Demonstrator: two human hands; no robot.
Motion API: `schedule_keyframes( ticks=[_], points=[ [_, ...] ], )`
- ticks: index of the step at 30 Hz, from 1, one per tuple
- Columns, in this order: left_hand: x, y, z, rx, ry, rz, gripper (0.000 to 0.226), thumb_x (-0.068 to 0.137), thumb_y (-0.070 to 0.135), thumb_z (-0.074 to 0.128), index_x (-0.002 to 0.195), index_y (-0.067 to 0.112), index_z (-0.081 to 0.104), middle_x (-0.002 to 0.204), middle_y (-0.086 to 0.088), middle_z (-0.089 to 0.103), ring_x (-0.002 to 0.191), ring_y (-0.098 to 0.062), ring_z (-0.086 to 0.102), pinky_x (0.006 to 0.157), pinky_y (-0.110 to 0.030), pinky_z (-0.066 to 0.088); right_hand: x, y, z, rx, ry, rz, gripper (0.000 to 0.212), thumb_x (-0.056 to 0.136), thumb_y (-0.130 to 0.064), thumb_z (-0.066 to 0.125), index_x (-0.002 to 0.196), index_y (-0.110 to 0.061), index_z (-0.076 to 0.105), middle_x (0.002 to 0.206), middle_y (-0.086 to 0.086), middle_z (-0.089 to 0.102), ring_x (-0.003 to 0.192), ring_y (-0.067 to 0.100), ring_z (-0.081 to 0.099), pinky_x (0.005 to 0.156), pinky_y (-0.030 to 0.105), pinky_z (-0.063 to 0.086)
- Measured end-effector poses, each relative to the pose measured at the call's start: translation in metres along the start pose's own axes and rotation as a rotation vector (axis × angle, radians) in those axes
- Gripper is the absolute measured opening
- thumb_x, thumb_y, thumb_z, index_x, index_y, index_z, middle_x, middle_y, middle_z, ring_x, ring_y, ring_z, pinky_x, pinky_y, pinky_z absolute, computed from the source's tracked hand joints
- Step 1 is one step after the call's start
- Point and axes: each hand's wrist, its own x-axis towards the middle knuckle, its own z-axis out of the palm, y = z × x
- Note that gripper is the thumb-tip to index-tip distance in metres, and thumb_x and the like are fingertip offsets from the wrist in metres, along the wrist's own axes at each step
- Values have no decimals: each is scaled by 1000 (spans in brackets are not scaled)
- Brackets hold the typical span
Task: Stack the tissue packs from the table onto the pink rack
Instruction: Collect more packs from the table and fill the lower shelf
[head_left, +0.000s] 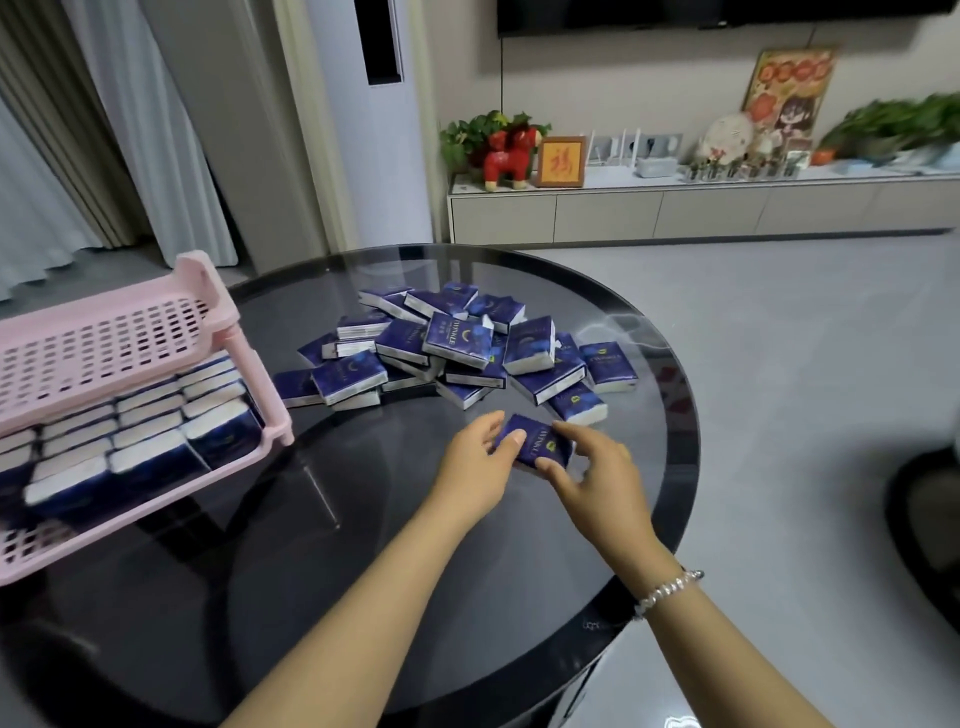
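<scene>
Tissue pack sits pinched between my left hand and right hand; I'd square it before carrying toward the pink rack at left.

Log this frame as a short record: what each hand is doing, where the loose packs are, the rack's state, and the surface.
left hand: holds the near-left end of one pack
right hand: pinches the same pack from the right
pile: many blue packs heaped loosely mid-table, beyond the hands
rack: pink, at table's left edge; top shelf bare, shelf below filled with rows of packs
table: round, dark, glossy
</scene>
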Motion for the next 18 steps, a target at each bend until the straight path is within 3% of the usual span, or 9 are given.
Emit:
schedule_keyframes(
  ticks=[3, 5, 7, 9, 12, 15, 18],
  points=[
    [-3, -5, -9, -69, 64, -23, 36, 90, 18, 62, 125, 10, 55, 115, 1, 64, 93, -6, 60, 67, -8, 48, 1, -2, -1, 147, -54, -25, 50, 83, -21, 69, 130, -23, 52, 119, -3, 61, 91, 8, 58, 76, 12, 44],
    [-5, -10, -17, -157, 76, -41, 31, 88, 16, 65, 118, 10, 60, 105, 1, 69, 81, -3, 62, 56, -7, 45, 3, -4, -1, 169, -96, -55, 50, 81, -23, 71, 128, -26, 54, 111, -6, 61, 79, 4, 57, 66, 5, 44],
    [-7, -15, -22, -227, 115, -56, 26, 88, 17, 65, 113, 12, 62, 95, 3, 70, 75, -5, 61, 54, -13, 44, 10, -7, 0, 200, -54, -78, 46, 80, -27, 72, 123, -26, 58, 106, -9, 60, 86, 5, 59, 71, 8, 45],
    [-7, -21, -26, -326, 181, -61, 28, 88, 16, 65, 115, 10, 59, 98, -1, 69, 77, -10, 62, 53, -18, 47, 22, -9, 0, 166, 79, -85, 44, 80, -29, 72, 122, -22, 59, 106, -9, 57, 102, 12, 54, 84, 20, 45],
    [-6, -26, -28, -488, 267, -81, 30, 88, 13, 65, 115, 6, 52, 109, -11, 65, 77, -18, 63, 51, -16, 52, 46, -11, 3, 17, 226, -58, 56, 78, -37, 72, 128, -22, 52, 123, 1, 50, 118, 19, 40, 101, 31, 35],
    [-5, -27, -29, -601, 291, -87, 30, 88, 9, 63, 113, 3, 47, 111, -14, 61, 76, -17, 64, 59, -20, 58, 71, -18, 6, -71, 200, -5, 67, 78, -49, 67, 137, -30, 43, 144, 6, 33, 132, 27, 26, 110, 42, 22],
    [-4, -27, -30, -641, 281, -83, 32, 88, 9, 63, 115, 2, 46, 113, -14, 62, 82, -18, 65, 61, -20, 58, 96, -24, 10, -126, 119, 53, 56, 87, -56, 50, 139, -39, 38, 152, 8, 24, 137, 34, 21, 111, 47, 18]
  ],
)
